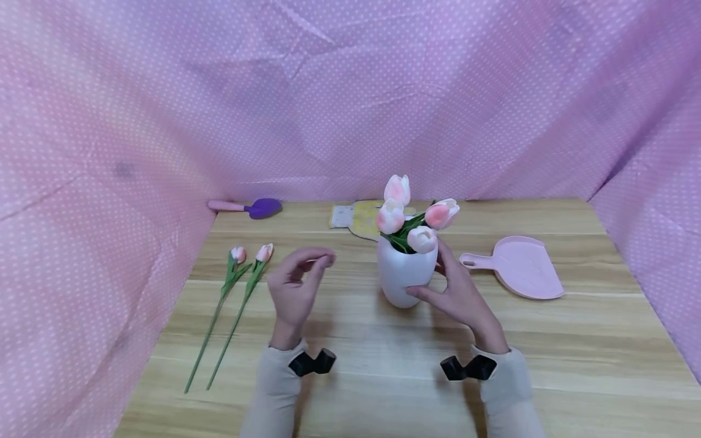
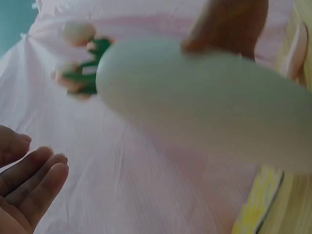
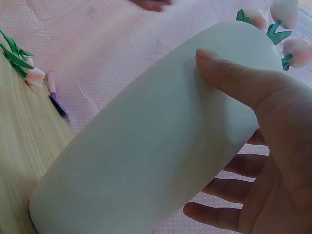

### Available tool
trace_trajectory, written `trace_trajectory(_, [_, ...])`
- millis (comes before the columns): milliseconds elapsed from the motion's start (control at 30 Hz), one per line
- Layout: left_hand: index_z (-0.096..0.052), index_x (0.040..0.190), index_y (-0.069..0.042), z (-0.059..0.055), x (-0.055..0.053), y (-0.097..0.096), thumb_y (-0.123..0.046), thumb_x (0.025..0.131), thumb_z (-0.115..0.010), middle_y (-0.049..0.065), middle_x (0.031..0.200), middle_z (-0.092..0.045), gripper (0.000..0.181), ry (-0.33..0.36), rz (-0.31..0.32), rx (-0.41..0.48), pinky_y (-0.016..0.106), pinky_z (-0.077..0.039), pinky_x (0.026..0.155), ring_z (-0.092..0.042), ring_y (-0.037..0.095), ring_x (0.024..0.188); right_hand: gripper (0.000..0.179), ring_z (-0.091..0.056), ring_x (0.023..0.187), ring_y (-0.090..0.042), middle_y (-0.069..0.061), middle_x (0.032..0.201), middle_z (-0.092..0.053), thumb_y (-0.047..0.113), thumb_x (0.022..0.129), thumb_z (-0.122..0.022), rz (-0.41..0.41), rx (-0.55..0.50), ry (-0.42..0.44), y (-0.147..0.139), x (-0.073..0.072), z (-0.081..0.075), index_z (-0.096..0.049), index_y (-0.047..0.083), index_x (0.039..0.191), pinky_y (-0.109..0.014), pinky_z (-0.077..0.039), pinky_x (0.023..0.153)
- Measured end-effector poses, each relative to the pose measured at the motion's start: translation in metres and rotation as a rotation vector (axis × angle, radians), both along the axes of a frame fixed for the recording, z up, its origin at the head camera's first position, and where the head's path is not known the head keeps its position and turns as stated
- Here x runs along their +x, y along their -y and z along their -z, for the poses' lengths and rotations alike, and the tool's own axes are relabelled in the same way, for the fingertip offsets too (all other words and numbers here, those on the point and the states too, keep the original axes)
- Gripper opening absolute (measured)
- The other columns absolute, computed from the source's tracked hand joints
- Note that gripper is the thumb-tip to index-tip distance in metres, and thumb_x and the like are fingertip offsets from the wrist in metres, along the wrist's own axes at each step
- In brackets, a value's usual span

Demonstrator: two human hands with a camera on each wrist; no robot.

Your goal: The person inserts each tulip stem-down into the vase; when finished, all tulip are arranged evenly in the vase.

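A white vase (image 1: 406, 274) stands on the table with several pink-and-white tulips (image 1: 391, 216) in it. My right hand (image 1: 457, 292) holds it from the right side, the thumb lying across its front; in the right wrist view the fingers reach behind the vase (image 3: 146, 141). My left hand (image 1: 298, 283) hovers to the left of the vase, its fingers loosely bent and nothing in them. The left wrist view shows those fingertips (image 2: 51, 173) apart from the vase (image 2: 195, 102). Two loose tulips (image 1: 223, 298) (image 1: 249, 295) lie on the table, left of my left hand.
A purple trowel (image 1: 265, 208) with a pink handle lies at the back left. Behind the vase is a yellow patterned glove-like item (image 1: 364, 219), partly hidden. A pink dustpan (image 1: 526, 267) lies to the right. Pink dotted cloth (image 1: 350, 109) hangs around the wooden table (image 1: 372, 389).
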State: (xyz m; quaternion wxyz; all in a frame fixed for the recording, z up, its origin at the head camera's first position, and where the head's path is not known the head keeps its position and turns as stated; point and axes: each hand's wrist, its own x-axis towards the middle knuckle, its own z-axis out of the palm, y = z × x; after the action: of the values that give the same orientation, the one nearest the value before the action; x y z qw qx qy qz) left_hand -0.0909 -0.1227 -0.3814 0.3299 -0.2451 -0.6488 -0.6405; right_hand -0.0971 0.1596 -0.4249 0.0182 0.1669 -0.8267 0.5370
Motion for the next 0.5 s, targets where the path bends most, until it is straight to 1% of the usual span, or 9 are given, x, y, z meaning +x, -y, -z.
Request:
trace_trajectory(100, [-0.064, 0.089, 0.022, 0.007, -0.003, 0.024, 0.02, 0.083, -0.065, 0.009, 0.086, -0.077, 0.006, 0.07, -0.031, 0.044, 0.019, -0.063, 0.071, -0.074, 0.006, 0.079, 0.099, -0.05, 0.135, -0.031, -0.009, 0.15, -0.05, 0.019, 0.078, -0.087, 0.001, -0.004, -0.002, 0.0, 0.0, 0.0, -0.027, 0.026, 0.157, -0.06, -0.048, 0.11])
trace_trajectory(167, [-0.061, 0.091, 0.026, 0.011, -0.006, 0.039, 0.02, 0.084, -0.064, 0.002, 0.088, -0.077, 0.009, 0.108, -0.033, 0.082, 0.021, -0.064, 0.071, -0.074, 0.008, 0.078, 0.099, -0.05, 0.136, -0.031, -0.01, 0.15, -0.05, 0.019, 0.078, -0.087, 0.002, -0.007, -0.003, -0.001, 0.0, 0.001, -0.027, 0.026, 0.157, -0.061, -0.048, 0.11])
trace_trajectory(233, [-0.058, 0.093, 0.028, 0.014, -0.007, 0.053, 0.019, 0.085, -0.064, 0.001, 0.089, -0.077, 0.013, 0.144, -0.039, 0.113, 0.023, -0.064, 0.07, -0.075, 0.01, 0.078, 0.099, -0.05, 0.136, -0.032, -0.01, 0.15, -0.049, 0.018, 0.078, -0.087, 0.002, -0.007, -0.005, -0.001, 0.001, 0.001, -0.026, 0.026, 0.157, -0.061, -0.048, 0.11])
trace_trajectory(333, [-0.055, 0.096, 0.031, 0.018, -0.009, 0.073, 0.018, 0.086, -0.064, 0.004, 0.088, -0.077, 0.019, 0.193, -0.054, 0.157, 0.024, -0.064, 0.069, -0.075, 0.012, 0.077, 0.099, -0.05, 0.136, -0.032, -0.01, 0.15, -0.05, 0.018, 0.079, -0.087, 0.001, -0.008, -0.006, -0.001, 0.001, 0.001, -0.026, 0.027, 0.157, -0.061, -0.048, 0.109])
trace_trajectory(500, [-0.054, 0.101, 0.031, 0.027, -0.008, 0.102, 0.015, 0.085, -0.068, 0.004, 0.086, -0.077, 0.026, 0.289, -0.126, 0.197, 0.022, -0.063, 0.064, -0.074, 0.01, 0.074, 0.099, -0.051, 0.135, -0.031, -0.009, 0.149, -0.051, 0.019, 0.079, -0.086, -0.002, -0.012, -0.008, -0.001, 0.002, 0.002, -0.026, 0.029, 0.157, -0.061, -0.048, 0.109])
